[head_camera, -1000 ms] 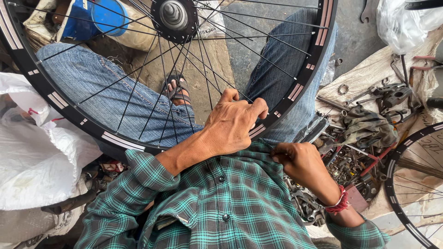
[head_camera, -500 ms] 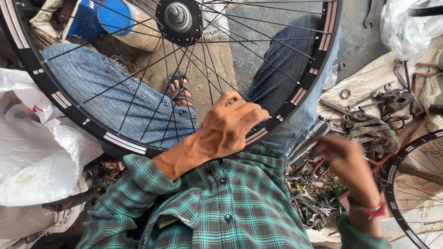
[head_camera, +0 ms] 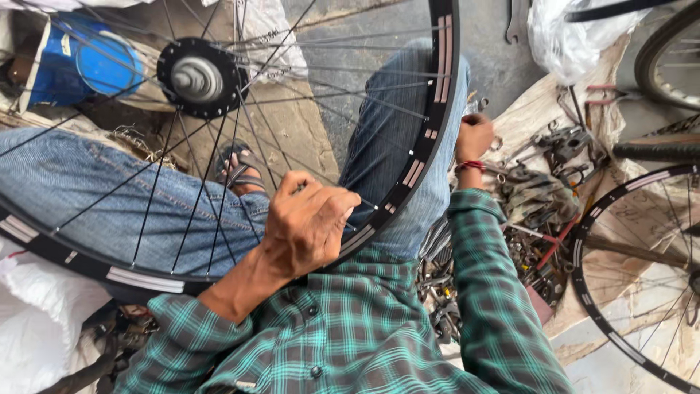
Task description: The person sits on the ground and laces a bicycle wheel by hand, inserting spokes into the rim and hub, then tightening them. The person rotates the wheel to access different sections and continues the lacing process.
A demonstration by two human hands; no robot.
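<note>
A black bicycle wheel rim [head_camera: 408, 182] with thin spokes and a black hub [head_camera: 198, 77] lies across my lap over blue jeans. My left hand [head_camera: 310, 222] is closed around the rim's near edge where the spokes meet it. My right hand [head_camera: 474, 135] is stretched out to the right, past the rim, fingers curled over a heap of metal parts and tools [head_camera: 539, 190]; whether it holds anything is unclear. A red band circles that wrist. My sandalled foot [head_camera: 237, 171] shows through the spokes.
A blue container [head_camera: 80, 66] stands at the far left. Another wheel [head_camera: 642, 292] lies at the right on cardboard, and a tyre [head_camera: 667, 51] sits top right beside a white plastic bag [head_camera: 569, 36]. A white sack [head_camera: 36, 321] is at the lower left.
My right hand has left the spot near my chest and swung out to the right, up to the parts heap. The left hand keeps its hold on the rim.
</note>
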